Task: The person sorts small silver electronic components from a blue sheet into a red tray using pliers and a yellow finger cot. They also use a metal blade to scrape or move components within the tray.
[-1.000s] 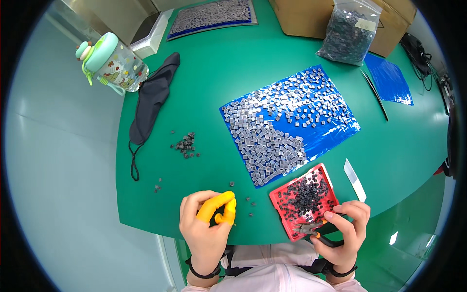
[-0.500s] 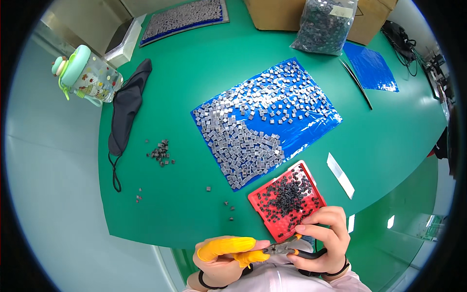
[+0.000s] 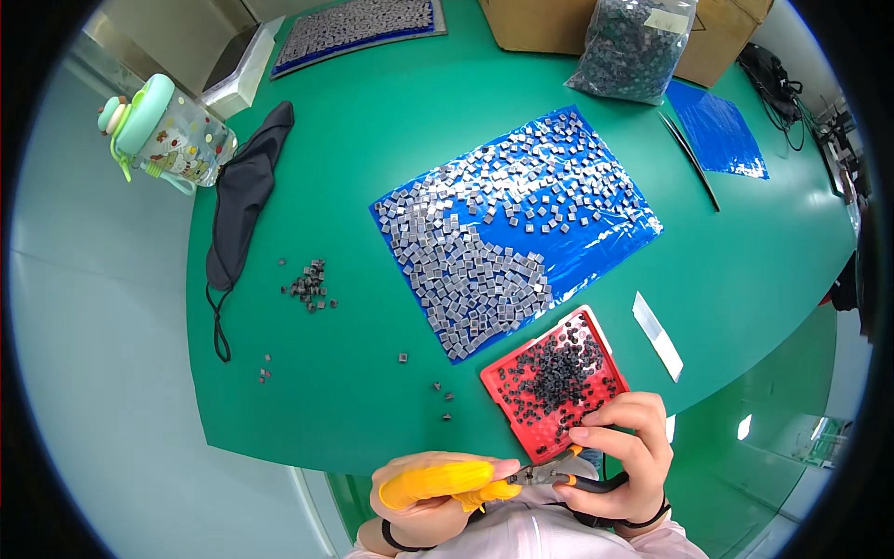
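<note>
My right hand [image 3: 635,456] grips a pair of pliers [image 3: 540,473] with black and orange handles, its fingers bent around them. The pliers' jaws point left, up against my left hand [image 3: 430,496]. Yellow covers wrap some of that hand's fingers. It is closed in a pinch on a small dark piece [image 3: 511,480] at the jaws, too small to make out well. Just beyond the hands lies a red tray [image 3: 506,410] strewn with small black parts [image 3: 562,374]. Behind it, many little grey metal squares [image 3: 484,293] cover much of a blue sheet [image 3: 582,261].
On the green table [image 3: 354,401] lie a pile of dark pieces [image 3: 310,284], a few loose bits, a dark cloth pouch [image 3: 244,214], tweezers [image 3: 689,160] and a white strip [image 3: 657,337]. A bottle [image 3: 177,140], a filled plastic bag [image 3: 633,51] and a cardboard box [image 3: 531,26] stand farther back.
The whole view has shifted slightly, so the table's things sit a little differently in the picture. Both hands and the pliers keep nearly the same pose.
</note>
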The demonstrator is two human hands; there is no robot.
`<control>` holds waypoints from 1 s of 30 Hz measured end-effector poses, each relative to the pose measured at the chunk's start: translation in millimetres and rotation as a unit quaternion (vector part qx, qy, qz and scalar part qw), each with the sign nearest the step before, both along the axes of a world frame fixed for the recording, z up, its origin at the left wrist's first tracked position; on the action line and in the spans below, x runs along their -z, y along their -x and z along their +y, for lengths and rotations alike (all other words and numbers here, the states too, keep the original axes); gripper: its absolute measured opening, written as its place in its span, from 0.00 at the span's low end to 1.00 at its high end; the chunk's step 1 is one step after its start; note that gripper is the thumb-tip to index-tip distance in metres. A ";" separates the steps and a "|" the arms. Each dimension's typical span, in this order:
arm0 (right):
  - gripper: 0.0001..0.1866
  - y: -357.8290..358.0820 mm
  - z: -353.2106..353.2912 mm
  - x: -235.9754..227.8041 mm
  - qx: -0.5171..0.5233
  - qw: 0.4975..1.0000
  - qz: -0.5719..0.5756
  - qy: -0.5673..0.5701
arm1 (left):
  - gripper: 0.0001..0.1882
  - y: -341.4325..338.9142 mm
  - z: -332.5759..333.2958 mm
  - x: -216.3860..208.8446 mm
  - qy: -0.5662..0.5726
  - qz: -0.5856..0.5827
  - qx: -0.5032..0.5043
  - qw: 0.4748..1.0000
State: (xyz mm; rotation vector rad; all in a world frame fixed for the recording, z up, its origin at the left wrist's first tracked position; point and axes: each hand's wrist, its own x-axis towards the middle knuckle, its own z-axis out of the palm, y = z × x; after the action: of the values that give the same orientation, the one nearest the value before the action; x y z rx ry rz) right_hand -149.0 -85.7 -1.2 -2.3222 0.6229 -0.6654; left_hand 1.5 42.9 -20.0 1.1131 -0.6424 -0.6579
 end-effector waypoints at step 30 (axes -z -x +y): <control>0.23 6.3 1.2 2.1 -0.007 0.999 -0.021 0.031 | 0.17 -8.4 0.6 14.7 -0.004 -0.101 0.208 0.973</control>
State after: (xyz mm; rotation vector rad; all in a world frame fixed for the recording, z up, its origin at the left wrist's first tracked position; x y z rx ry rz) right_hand -155.3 -84.5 -3.4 -2.3603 0.5729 -0.7343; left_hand 10.0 43.5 -34.7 1.0682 -1.0660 -0.9109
